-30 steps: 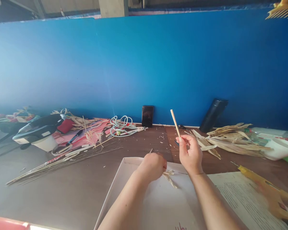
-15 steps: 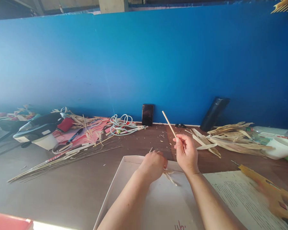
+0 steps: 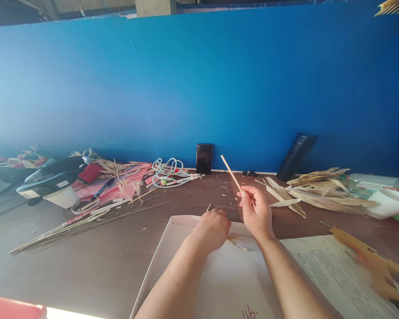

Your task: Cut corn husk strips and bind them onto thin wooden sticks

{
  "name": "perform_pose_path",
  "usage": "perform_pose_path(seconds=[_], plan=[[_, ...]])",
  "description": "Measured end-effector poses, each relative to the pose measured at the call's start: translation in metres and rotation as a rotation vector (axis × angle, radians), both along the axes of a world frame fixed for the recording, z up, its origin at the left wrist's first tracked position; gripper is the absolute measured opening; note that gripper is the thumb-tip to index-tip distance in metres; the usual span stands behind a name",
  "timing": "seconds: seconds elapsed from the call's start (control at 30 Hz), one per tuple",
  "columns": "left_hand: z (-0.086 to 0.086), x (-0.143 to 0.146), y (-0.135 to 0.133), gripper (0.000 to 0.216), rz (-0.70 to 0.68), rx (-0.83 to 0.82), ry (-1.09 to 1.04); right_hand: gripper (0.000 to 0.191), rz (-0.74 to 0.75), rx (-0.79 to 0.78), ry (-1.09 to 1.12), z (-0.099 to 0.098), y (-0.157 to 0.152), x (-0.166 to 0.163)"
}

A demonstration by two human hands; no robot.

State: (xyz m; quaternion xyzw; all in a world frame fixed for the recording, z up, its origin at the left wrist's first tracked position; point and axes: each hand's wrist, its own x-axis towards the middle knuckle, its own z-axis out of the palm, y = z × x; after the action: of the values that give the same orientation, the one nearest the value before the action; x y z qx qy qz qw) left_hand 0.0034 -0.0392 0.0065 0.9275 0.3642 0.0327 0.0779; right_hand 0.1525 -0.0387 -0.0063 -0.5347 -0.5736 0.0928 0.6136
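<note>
My right hand [image 3: 256,212] pinches a thin wooden stick [image 3: 230,172] that slants up and to the left above the brown table [image 3: 96,261]. My left hand [image 3: 213,228] is closed in a loose fist over the far edge of a white board [image 3: 219,279], gripping a small bundle of pale straw strips [image 3: 236,243] that pokes out to its right. The two hands are close together, almost touching.
A long bundle of thin reeds [image 3: 86,221] lies at left near a clothes iron [image 3: 49,179] and pink paper. A coiled white cable [image 3: 169,173], a black phone [image 3: 204,158] and a dark cylinder [image 3: 295,155] stand by the blue wall. Dried husks [image 3: 319,190] and a yellow glue gun [image 3: 369,259] lie at right.
My right hand has drifted left and down toward my left hand, and the stick has tilted further to the left. The straw bundle has been drawn further under my left hand.
</note>
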Motion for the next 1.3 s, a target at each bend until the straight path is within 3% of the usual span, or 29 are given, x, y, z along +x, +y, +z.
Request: perform_pose_path(seconds=[0.2,0.4,0.63,0.73,0.83,0.93,1.07,1.2,1.3], plan=[[0.002,0.000,-0.001,0.020,-0.006,0.021,0.007,0.019,0.013,-0.035,0.012,0.001,-0.001,-0.001],[0.008,-0.006,0.003,0.017,0.036,-0.099,-0.150,0.023,0.009,-0.054,0.046,0.002,0.000,-0.001],[0.000,-0.015,0.019,0.009,0.275,-0.350,-0.627,0.030,-0.068,-0.025,0.200,0.006,0.001,0.003],[-0.002,-0.013,0.027,0.010,0.438,-0.617,-0.883,0.033,-0.067,-0.038,0.305,0.007,0.002,0.005],[-0.002,-0.014,0.032,0.016,0.483,-0.941,-1.223,0.032,0.049,-0.099,0.350,0.008,0.001,0.004],[-0.002,-0.016,0.033,0.023,0.431,-1.093,-1.384,0.027,0.245,-0.156,0.340,0.009,-0.002,-0.002],[-0.002,-0.018,0.033,0.026,0.379,-1.153,-1.422,0.027,0.440,-0.270,0.300,0.011,-0.006,-0.008],[-0.005,-0.019,0.033,0.027,0.302,-1.188,-1.394,0.043,0.549,-0.434,0.369,0.013,-0.008,-0.007],[-0.007,-0.019,0.033,0.029,0.252,-1.211,-1.360,0.044,0.611,-0.525,0.414,0.013,-0.008,-0.005]])
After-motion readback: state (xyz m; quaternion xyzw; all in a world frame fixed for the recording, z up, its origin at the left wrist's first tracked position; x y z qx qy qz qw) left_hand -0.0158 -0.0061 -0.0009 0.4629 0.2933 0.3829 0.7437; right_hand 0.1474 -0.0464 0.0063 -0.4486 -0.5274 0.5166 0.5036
